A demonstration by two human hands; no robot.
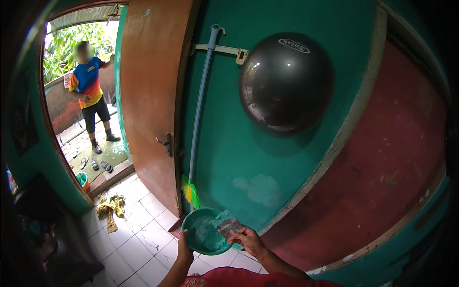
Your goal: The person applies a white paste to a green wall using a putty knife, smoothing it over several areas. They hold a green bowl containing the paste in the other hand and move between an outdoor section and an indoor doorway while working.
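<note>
My left hand [184, 248] grips the left rim of a round green bowl [196, 228], its fingers mostly hidden beneath. Green paste coats the bowl's inside. In my right hand [249, 240] is a putty knife [230, 228] with a flat metal blade, held over the bowl's right side. Thick green paste [220, 217] clings to the blade's far edge. Ahead, the green wall [224, 158] carries a paler, patchy spot [260, 189] at its lower part.
A dark exercise ball [287, 83] sticks out from the wall. Beside it leans a broom [201, 105] with green bristles. The brown door [153, 95] stands open; a person [88, 88] stands outside near sandals [94, 164]. A yellowish cloth [111, 208] lies on white tiles.
</note>
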